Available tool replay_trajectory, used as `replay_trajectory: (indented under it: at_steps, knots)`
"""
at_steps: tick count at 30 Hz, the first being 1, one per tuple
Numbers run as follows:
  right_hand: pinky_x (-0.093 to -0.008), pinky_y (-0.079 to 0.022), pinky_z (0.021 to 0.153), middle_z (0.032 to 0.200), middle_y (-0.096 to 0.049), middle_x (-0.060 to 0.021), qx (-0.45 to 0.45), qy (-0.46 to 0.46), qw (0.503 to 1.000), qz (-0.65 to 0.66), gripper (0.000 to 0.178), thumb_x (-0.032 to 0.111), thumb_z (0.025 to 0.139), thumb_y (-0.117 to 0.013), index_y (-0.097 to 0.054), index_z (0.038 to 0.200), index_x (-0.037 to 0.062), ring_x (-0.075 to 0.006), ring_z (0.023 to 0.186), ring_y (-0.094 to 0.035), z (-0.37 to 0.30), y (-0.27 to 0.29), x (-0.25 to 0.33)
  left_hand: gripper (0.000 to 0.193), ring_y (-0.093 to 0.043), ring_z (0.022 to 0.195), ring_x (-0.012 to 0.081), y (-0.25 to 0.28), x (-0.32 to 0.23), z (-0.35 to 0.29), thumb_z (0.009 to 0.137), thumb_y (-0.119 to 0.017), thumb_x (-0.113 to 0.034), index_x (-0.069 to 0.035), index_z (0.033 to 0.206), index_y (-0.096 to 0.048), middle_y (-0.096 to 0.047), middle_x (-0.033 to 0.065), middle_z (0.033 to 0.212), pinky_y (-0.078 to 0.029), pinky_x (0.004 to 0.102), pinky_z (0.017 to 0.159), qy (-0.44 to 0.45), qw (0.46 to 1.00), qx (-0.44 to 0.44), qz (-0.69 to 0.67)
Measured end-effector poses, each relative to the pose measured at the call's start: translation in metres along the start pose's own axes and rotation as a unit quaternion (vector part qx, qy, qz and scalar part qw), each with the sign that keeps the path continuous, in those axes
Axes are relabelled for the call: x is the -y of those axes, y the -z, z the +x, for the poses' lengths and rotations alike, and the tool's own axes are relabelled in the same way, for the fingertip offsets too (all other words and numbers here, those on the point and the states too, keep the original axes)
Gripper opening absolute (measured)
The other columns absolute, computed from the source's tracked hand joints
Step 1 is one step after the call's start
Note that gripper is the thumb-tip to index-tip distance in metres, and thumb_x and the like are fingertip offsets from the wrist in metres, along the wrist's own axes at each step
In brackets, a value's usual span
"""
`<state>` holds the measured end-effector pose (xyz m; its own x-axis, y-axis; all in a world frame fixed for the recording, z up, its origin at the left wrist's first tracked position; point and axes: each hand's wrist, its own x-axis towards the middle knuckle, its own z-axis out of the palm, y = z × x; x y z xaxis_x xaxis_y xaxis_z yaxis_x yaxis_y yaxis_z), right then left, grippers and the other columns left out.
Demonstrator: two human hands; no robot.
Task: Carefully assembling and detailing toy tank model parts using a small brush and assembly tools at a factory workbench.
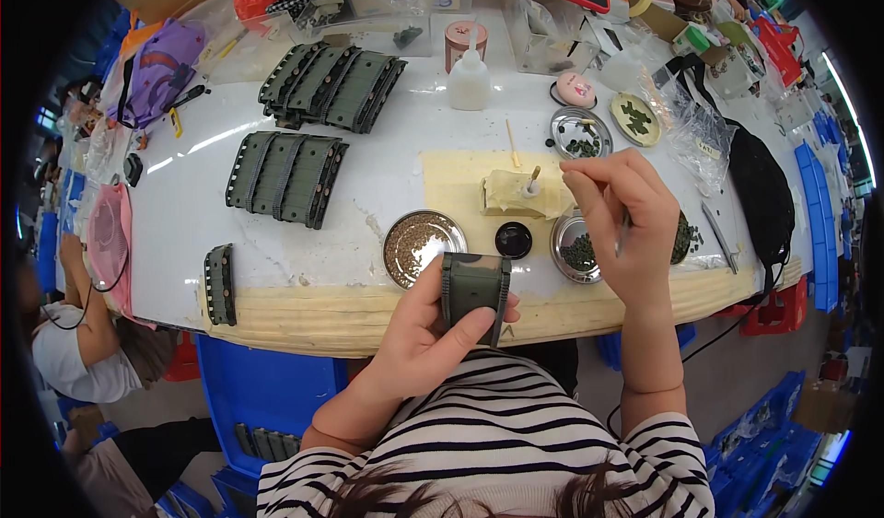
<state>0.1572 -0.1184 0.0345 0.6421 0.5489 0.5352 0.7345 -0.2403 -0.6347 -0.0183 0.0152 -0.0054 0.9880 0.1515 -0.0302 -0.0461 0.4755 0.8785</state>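
My left hand [428,338] grips a curved dark green plastic piece [474,288] with ribbed edges, the thumb lying across its face. To the right, my right hand [631,209] is raised over the table with thumb and forefinger pinched together. A thin metal tool [624,232] shows under its curled fingers; the rest of it is hidden. Just left of those fingertips stands a tape-wrapped block [525,194] with a short stick in it. A small black cup [513,240] and a round dish of dark green bits [575,251] lie between my hands.
A metal dish of brown granules [414,232] stands beside my left hand. Stacks of green curved pieces [331,85] [285,177] and a single piece [220,283] lie leftward. Farther back are a white squeeze bottle [470,81] and small dishes [580,131]. A black bag [760,186] lies right.
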Motion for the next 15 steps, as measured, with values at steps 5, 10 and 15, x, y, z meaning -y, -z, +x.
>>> replay_trajectory:
  at_steps: [5,10,15]
  knots:
    - [-0.0292,-0.044,0.053,0.073,-0.055,-0.0068,0.048,0.0,0.998,-0.041,0.014,0.008,0.078,-0.071,-0.066,0.09,0.0021,-0.0184,0.059,-0.057,0.008,-0.014,-0.01,0.032,-0.061,0.099,0.0236,0.005,0.005,0.007,0.095,-0.046,-0.008,0.001,0.125,-0.039,-0.061,0.0175,0.106,-0.049,0.0372,0.088,0.001,0.996,-0.005,-0.091]
    - [-0.0308,-0.045,0.053,0.072,-0.056,-0.0069,0.06,0.007,0.997,-0.04,0.014,0.013,0.079,-0.071,-0.065,0.088,0.0039,-0.0208,0.058,-0.057,0.006,-0.022,-0.017,0.035,-0.063,0.086,0.0265,0.004,0.006,0.012,0.098,-0.04,-0.026,0.0,0.12,-0.043,-0.062,0.0195,0.094,-0.05,0.0407,0.084,0.033,0.972,-0.031,-0.232]
    - [-0.024,-0.037,0.049,0.071,-0.054,-0.0038,-0.01,0.024,1.0,-0.004,0.015,0.005,0.077,-0.072,-0.067,0.091,0.0033,-0.0123,0.052,-0.047,0.005,-0.012,-0.005,0.039,-0.06,0.071,0.0231,0.004,0.009,0.013,0.099,-0.031,-0.031,-0.001,0.117,-0.047,-0.058,0.0147,0.084,-0.051,0.0413,0.076,0.07,0.946,-0.007,-0.316]
